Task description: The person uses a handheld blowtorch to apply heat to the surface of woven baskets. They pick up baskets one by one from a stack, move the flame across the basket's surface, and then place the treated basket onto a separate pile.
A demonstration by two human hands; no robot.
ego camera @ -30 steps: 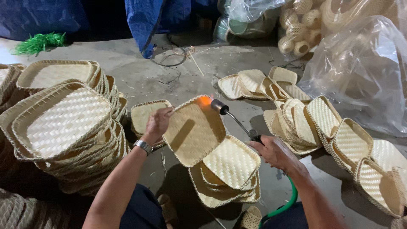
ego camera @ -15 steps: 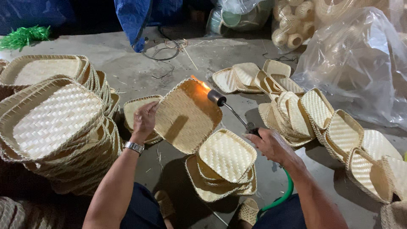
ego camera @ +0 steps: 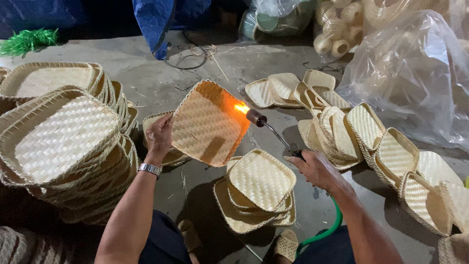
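Presently: left hand (ego camera: 159,134) closed on one woven bamboo tray (ego camera: 207,122), held tilted above the concrete floor (ego camera: 146,83). Right hand (ego camera: 315,168) wrapped around one gas torch (ego camera: 266,126), flame on the tray's edge. Risk, as judged: lingering heat could scorch or ignite the weave. One green hose (ego camera: 325,232); one small tray stack (ego camera: 256,190) between the arms; large stacks (ego camera: 63,142) left, count unclear.

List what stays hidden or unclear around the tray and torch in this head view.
- Torch handle: covered by the right hand.
- Green hose: its far end is cut off by the bottom edge.
- Woven tray: its far face is turned away; the left hand hides its left rim.
- White items in the clear bag: blurred by plastic.
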